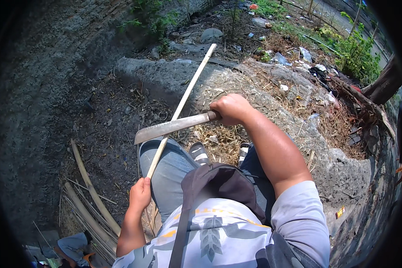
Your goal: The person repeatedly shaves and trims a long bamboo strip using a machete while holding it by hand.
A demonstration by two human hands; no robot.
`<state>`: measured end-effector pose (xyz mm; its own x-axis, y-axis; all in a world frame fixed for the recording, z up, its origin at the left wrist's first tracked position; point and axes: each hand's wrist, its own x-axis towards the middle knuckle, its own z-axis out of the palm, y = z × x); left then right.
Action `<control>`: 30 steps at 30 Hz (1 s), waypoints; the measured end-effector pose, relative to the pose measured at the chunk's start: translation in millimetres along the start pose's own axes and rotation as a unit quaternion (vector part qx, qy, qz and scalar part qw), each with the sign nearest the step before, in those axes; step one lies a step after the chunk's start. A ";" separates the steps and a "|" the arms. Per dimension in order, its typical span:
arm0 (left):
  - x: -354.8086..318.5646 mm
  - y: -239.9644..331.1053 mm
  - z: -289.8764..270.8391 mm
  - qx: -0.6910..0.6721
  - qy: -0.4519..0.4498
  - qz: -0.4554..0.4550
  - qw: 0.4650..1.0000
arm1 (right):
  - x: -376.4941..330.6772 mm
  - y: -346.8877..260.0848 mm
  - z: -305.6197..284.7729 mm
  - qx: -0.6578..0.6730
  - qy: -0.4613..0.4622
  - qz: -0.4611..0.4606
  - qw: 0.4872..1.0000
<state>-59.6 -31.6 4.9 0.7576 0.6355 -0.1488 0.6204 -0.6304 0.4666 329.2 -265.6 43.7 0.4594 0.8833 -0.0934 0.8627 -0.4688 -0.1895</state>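
My right hand [232,109] is closed around the dark handle of a machete [174,127]. Its broad, worn blade points left and lies across a long pale wooden strip [188,91], above my bent left knee. Near its lower end, my left hand [140,193] grips the strip, thumb along it. From there the strip slants up and away to the right, its far end over the grey rock ledge. Whether the blade's edge bites into the wood, I cannot tell. The fingers of both hands are partly hidden from this side.
Several bamboo pieces [94,192] lie at my left. A person's leg [73,245] shows at the lower left. Pale shavings [216,143] cover the ground by my sandals. A rock ledge [152,73] stands ahead, with litter and a tree trunk [384,82] to the right.
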 end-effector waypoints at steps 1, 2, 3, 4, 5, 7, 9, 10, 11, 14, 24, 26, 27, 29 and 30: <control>0.7 -0.6 0.7 -0.001 0.000 -0.003 1.000 | 0.9 5.3 4.5 0.035 0.019 0.007 0.999; 1.8 -1.8 1.5 -0.007 0.003 0.001 1.000 | 3.5 18.1 15.1 0.070 0.037 0.014 0.997; 4.0 -0.6 3.2 -0.013 0.003 0.009 1.000 | 11.9 46.2 39.0 0.090 0.033 0.038 0.995; 2.7 -2.2 2.4 -0.015 0.006 0.004 1.000 | 12.7 52.6 42.2 0.166 0.057 0.074 0.982; 4.8 -1.0 1.4 -0.023 -0.008 0.007 1.000 | 14.9 67.4 53.0 0.196 0.070 0.126 0.970; 6.6 0.4 -4.4 -0.030 -0.020 0.009 0.999 | 17.2 77.9 56.8 0.226 0.084 0.174 0.955; 6.8 2.0 -9.4 0.001 -0.037 0.017 0.999 | 15.8 84.3 56.1 0.367 0.026 0.276 0.888; 8.0 -3.9 -8.3 0.001 -0.037 0.015 0.999 | 16.3 83.4 54.3 0.367 0.025 0.275 0.888; 11.0 -13.9 -5.5 -0.016 -0.038 0.035 0.999 | 17.2 82.2 52.9 0.326 0.034 0.248 0.912; 11.2 -19.0 -3.8 -0.060 -0.047 0.044 0.996 | 15.7 68.0 44.6 0.256 0.052 0.181 0.948; -12.3 -18.1 -3.3 -0.176 -0.070 0.049 0.981 | 7.4 -5.2 4.2 0.090 0.095 -0.057 0.990; -12.1 -29.0 3.3 -0.193 -0.072 0.059 0.977 | 7.2 -2.4 3.3 0.101 0.066 -0.047 0.992; -11.5 -36.6 5.4 -0.181 -0.081 0.046 0.979 | 11.4 4.5 6.1 0.085 0.031 -0.006 0.996; -9.8 -36.3 3.9 -0.174 -0.090 0.038 0.980 | 12.4 18.3 12.9 0.077 0.001 0.077 0.994; -8.7 -27.2 -4.0 -0.129 -0.095 0.032 0.987 | 10.7 24.8 13.8 0.072 0.004 0.077 0.994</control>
<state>-83.9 -18.2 -3.0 0.8328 0.4877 -0.2620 0.5172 -0.5163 0.6826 352.6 -267.6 24.5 0.5857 0.8010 -0.1239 0.7432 -0.5917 -0.3122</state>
